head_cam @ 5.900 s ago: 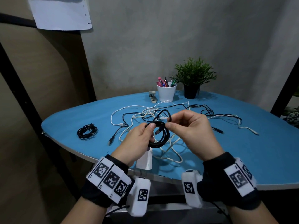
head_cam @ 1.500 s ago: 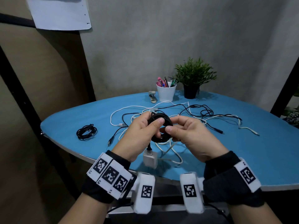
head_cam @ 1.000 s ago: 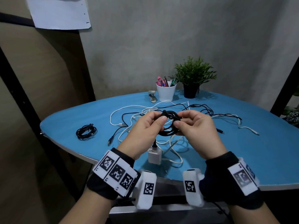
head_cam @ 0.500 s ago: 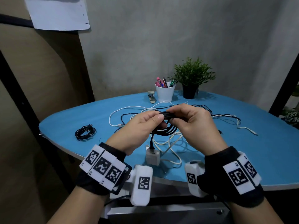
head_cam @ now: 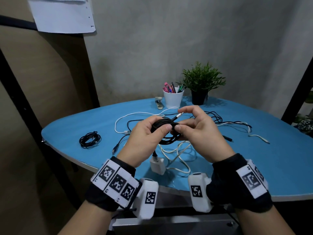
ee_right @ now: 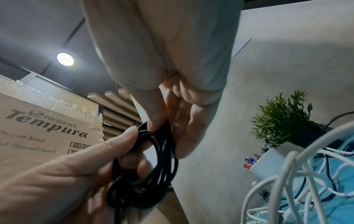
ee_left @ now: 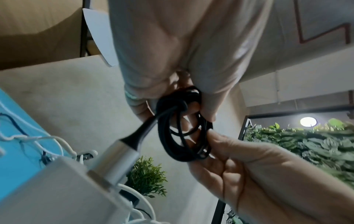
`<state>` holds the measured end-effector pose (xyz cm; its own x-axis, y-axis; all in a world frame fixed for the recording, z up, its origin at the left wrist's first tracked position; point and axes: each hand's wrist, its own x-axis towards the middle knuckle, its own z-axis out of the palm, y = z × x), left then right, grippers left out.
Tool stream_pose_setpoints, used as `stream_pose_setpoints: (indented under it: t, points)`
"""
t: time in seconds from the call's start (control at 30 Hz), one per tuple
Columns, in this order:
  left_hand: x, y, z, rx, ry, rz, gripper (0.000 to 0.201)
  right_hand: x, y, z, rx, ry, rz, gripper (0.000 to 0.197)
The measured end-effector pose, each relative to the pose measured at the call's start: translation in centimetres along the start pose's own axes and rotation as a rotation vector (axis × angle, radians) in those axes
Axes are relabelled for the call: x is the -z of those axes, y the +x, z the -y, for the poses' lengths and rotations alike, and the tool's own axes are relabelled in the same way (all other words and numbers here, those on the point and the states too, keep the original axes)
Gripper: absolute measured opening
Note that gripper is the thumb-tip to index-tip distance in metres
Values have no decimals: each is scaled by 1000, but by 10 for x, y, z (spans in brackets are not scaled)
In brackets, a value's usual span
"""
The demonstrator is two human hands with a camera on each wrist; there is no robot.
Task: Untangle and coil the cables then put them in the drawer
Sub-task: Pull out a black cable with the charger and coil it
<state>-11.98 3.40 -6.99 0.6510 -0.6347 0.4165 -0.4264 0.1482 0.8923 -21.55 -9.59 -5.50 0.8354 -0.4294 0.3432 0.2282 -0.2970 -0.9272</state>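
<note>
Both hands hold a black cable coil [head_cam: 166,133] above the blue table [head_cam: 279,160]. My left hand [head_cam: 149,134] grips the coil's left side, thumb on top. My right hand [head_cam: 193,128] pinches its right side, and the cable's silver plug tip [head_cam: 177,115] sticks up between the fingers. The coil [ee_left: 184,133] shows wound turns in the left wrist view, with a short tail down to a white charger block [head_cam: 157,165] hanging near the table's front edge. The right wrist view shows the same coil [ee_right: 145,171] pinched by both thumbs. A finished black coil [head_cam: 90,139] lies at the table's left.
Tangled white and black cables [head_cam: 184,150] spread over the table's middle and right. A white pen cup [head_cam: 173,98], a potted plant [head_cam: 201,83] and a small stapler [head_cam: 158,103] stand at the back. A metal drawer front [head_cam: 169,224] sits below the table edge.
The loose black loop was tightened into a compact coil over the last seconds. In the last half second the plug end came up through my right fingers, and the hands lifted slightly.
</note>
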Motion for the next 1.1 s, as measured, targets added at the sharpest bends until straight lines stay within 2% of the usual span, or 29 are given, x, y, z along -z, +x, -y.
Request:
stream_pose_setpoints:
  t: [0.13, 0.27, 0.4, 0.63, 0.87, 1.1]
  points:
    - [1, 2, 2, -3, 133, -24, 5, -2, 3, -5, 14, -45, -45, 37]
    - [4, 4, 3, 37, 127, 18, 13, -2, 4, -7, 51, -143, -33, 35]
    - [7, 5, 3, 74, 72, 85, 7, -3, 4, -8, 76, -211, -7, 32]
    - [-3, 2, 8, 80, 40, -105, 7, -4, 3, -10, 41, -176, -7, 24]
    - [-6, 3, 7, 106, 62, -113, 6, -4, 3, -11, -4, -183, -11, 26]
    - [-11, 4, 8, 146, 72, -91, 7, -3, 5, -17, 26, -269, -48, 21]
